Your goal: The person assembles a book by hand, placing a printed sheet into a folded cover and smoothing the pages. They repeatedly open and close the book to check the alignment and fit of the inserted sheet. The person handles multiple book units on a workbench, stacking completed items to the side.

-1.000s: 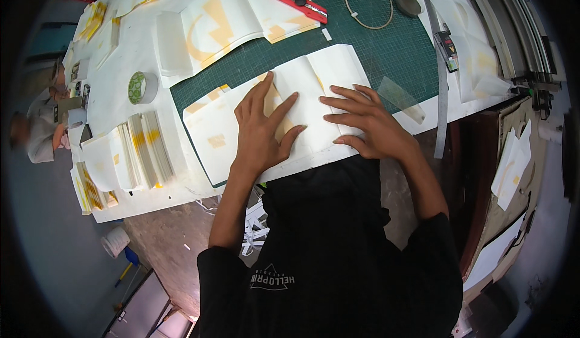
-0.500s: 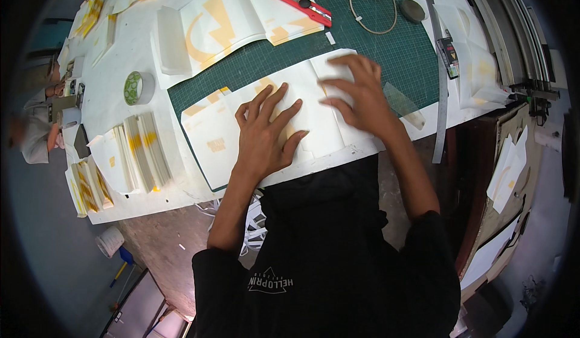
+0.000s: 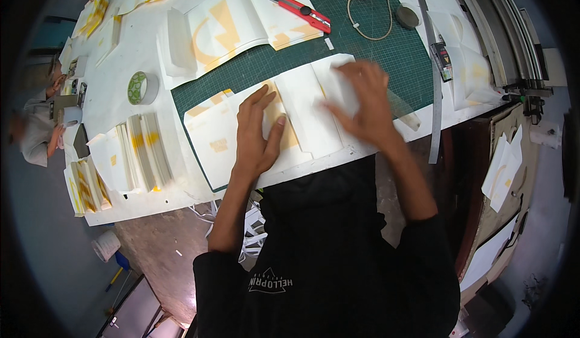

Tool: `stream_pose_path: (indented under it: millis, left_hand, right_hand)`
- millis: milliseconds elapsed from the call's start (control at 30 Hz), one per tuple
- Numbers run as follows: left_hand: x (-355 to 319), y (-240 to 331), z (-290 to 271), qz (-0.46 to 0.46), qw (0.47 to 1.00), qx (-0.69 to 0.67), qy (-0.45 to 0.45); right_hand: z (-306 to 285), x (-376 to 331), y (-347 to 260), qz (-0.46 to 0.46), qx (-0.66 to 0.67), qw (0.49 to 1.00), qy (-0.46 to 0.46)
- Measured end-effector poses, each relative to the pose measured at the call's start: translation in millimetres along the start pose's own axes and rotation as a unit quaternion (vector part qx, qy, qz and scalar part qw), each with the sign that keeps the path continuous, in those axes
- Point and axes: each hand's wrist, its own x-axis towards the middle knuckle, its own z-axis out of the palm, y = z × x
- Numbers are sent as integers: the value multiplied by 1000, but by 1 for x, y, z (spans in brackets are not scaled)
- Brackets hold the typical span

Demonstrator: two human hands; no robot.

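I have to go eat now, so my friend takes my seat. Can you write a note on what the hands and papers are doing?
Left hand: flat, palm down on the white folded paper sheet with yellow print, pinning it to the green cutting mat.
Right hand: blurred, on the sheet's right part; holds nothing.
Done: sheet lies folded into panels.
Left: cannot tell how many folds remain. The red utility knife lies unused at the mat's far edge.
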Motion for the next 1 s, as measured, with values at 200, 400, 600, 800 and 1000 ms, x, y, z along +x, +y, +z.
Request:
stream_pose_path:
  millis: [200, 400, 600, 800, 1000]
  left_hand:
    - [3, 0, -1, -20, 997, -49, 47]
    - [-3, -1, 3, -4, 1000, 5, 4]
    - [-4, 10, 9, 71, 981, 172, -51]
    - [13, 29, 7, 116, 956, 210, -167]
    - [19, 31, 20, 135, 940, 213, -230]
  right_hand:
    - [7, -78, -38, -55, -67, 995, -39]
    - [19, -110, -36, 86, -41, 992, 79]
    - [25, -111, -37, 328, 76, 921, 194]
    - [18, -106, -41, 362, 68, 915, 162]
    - [14, -105, -41, 363, 74, 917, 145]
